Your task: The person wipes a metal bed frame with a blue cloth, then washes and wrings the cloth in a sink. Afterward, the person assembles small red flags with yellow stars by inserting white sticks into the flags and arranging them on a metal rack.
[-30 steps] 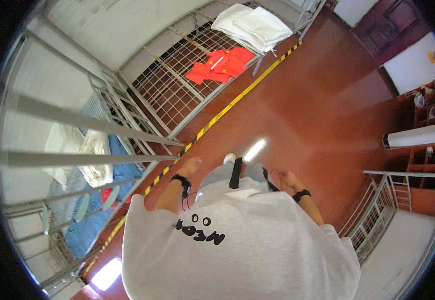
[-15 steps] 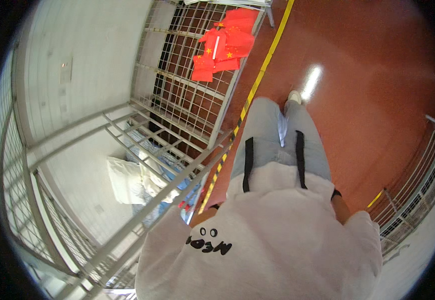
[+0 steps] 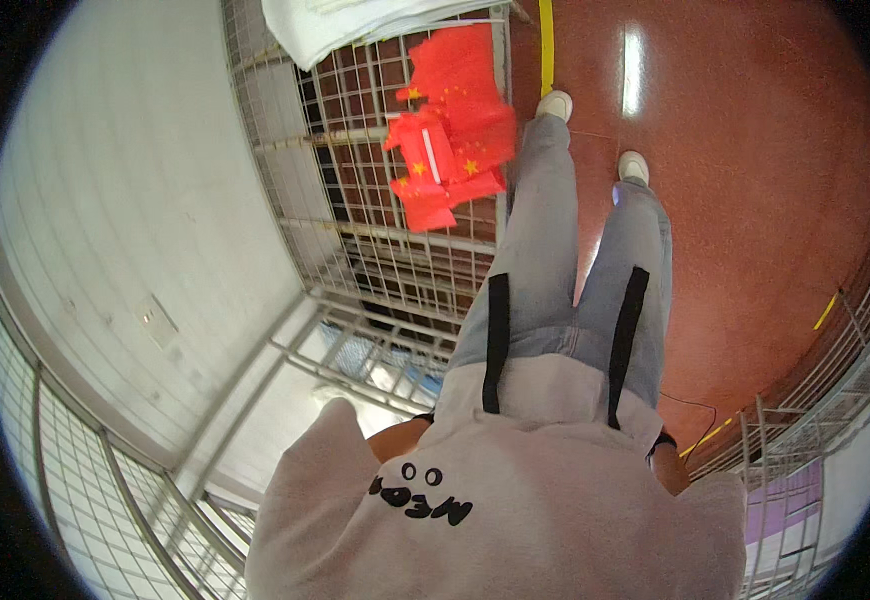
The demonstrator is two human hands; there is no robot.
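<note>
Neither of my hands shows; the white top I wear hides them. Part of my left forearm appears at my left side, beside the metal rack. On the other side, my right forearm hangs close to my hip, with a dark band near it. Red flags with yellow stars lie overlapped on the wire mesh rack ahead of me to the left. A narrow white strip rests on the flags.
Folded white cloth covers the rack's far end. Whitish and blue bundles lie behind the rack's near rails. A yellow floor line runs beside my left shoe. Another wire rack stands at the right, and a pale wall at the left.
The rack and flags have shifted nearer in the picture, and more white cloth shows at the far end. My legs are in a different stride, with both shoes now visible.
</note>
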